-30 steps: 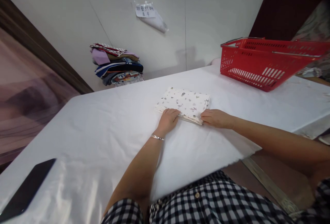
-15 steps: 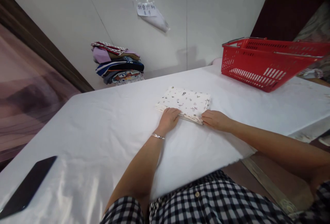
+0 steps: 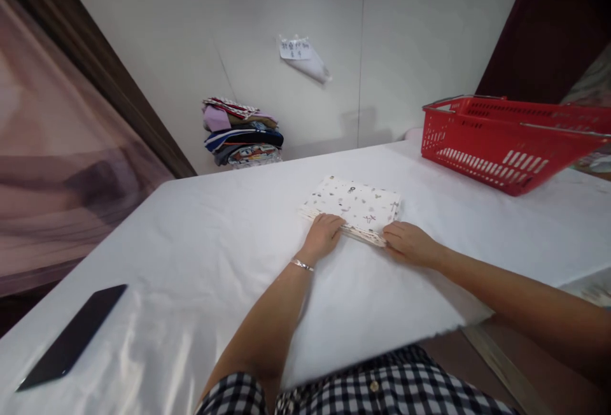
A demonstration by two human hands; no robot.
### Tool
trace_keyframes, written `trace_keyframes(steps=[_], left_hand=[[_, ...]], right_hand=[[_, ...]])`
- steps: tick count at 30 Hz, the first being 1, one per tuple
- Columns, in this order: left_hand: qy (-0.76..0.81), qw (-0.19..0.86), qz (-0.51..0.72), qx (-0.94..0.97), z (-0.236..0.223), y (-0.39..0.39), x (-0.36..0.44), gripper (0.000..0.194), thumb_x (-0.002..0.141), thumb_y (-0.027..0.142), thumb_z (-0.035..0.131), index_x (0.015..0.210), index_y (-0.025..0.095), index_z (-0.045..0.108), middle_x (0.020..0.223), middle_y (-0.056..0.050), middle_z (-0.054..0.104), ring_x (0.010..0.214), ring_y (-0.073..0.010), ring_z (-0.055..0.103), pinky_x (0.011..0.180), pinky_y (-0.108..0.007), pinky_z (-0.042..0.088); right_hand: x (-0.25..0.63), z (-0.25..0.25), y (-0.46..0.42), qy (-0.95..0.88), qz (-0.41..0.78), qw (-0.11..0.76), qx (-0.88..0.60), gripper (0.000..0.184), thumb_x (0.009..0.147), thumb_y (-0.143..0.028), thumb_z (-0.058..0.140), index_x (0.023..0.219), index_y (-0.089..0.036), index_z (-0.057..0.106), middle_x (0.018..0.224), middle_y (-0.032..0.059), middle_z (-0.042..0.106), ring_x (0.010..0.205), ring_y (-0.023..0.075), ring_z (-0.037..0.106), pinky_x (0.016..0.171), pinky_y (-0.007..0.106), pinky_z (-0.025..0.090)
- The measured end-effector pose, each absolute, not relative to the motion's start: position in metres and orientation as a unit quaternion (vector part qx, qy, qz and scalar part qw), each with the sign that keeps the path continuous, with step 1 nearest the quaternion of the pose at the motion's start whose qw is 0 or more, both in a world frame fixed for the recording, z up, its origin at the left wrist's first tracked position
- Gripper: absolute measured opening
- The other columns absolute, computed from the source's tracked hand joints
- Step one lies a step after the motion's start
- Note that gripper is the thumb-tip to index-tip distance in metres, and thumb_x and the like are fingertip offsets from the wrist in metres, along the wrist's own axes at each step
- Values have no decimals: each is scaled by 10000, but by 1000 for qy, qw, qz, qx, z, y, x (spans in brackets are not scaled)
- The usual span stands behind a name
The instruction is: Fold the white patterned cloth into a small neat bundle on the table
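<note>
A folded white cloth [image 3: 358, 202] with a small scattered print lies flat on the white-covered table, its layered edge facing me. My left hand [image 3: 325, 235] is closed over the middle-left of that near edge, fingers on top; a silver bracelet circles the wrist. At the near right corner, my right hand [image 3: 408, 243] pinches the layers with its fingers bent. Both thumbs are mostly hidden. The two hands are apart, with a stretch of the layered edge showing between them.
A red plastic basket [image 3: 496, 147] with metal handles stands at the table's back right. Folded clothes [image 3: 243, 135] are stacked beyond the far edge, against the wall. A dark flat slab [image 3: 71, 338] lies at the left. A paper sign [image 3: 296, 50] hangs on the wall.
My view has tilted, so everything sits lower and further right in the picture. Both hands stay at the same places on the cloth, which looks unchanged.
</note>
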State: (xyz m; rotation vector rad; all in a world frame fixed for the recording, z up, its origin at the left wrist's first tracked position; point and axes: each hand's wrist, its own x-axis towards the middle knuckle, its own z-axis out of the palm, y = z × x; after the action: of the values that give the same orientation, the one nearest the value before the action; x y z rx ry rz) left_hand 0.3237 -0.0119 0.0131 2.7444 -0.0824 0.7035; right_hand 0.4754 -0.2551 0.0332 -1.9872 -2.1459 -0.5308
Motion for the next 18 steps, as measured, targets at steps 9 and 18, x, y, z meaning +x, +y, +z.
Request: trace_keyframes(steps=[9, 18], left_hand=[[24, 190, 254, 948, 15, -11, 320, 217, 854, 182, 533, 1025, 246, 650, 1053, -26, 694, 1039, -174, 591, 1042, -433, 357], [365, 269, 304, 838, 19, 32, 322, 168, 856, 303, 560, 764, 209, 664, 1182, -56, 648, 1180, -195, 521, 999, -356, 420]], right_hand=[[475, 34, -257, -745, -140, 98, -645, 184, 903, -167, 423, 789, -188, 566, 826, 80, 595, 774, 199, 538, 678, 334, 443], [483, 20, -255, -758, -185, 153, -607, 172, 861, -146, 486, 959, -177, 622, 1134, 124, 639, 1123, 270, 550, 916, 469, 464]])
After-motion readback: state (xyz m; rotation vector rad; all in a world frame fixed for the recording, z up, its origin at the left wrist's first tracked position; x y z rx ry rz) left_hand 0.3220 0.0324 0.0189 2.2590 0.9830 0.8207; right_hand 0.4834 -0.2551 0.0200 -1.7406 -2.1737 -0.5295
